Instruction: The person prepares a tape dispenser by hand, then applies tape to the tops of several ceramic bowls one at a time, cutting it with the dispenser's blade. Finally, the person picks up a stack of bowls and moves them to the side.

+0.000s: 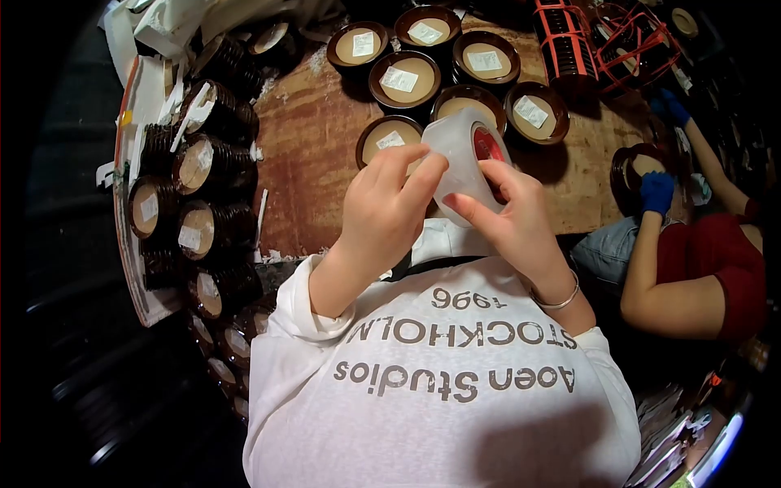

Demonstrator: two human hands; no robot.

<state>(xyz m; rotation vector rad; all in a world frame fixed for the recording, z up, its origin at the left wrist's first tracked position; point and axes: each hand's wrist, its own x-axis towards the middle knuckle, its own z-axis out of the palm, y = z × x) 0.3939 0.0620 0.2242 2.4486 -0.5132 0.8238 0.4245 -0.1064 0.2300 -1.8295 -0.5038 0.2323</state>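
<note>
A wide roll of clear packing tape (460, 146) with a red inner core is held up in front of my chest, over the table's near edge. My right hand (512, 207) grips it from the right, with fingers at the core and the thumb on its near side. At the roll's left edge, my left hand (390, 191) has its fingers bent and pinched against the tape; the fingertips are partly hidden. Just beyond the roll stand stacks of dark brown round dishes (404, 79), topped with tan discs and white paper labels.
More dish stacks (195, 163) lie on their sides along the left, beside a white-edged board (134, 244). Red strapping binds a stack (565, 41) at the back right. A co-worker wearing blue gloves (657, 192) sits at the right, touching a dish on the wooden table (301, 163).
</note>
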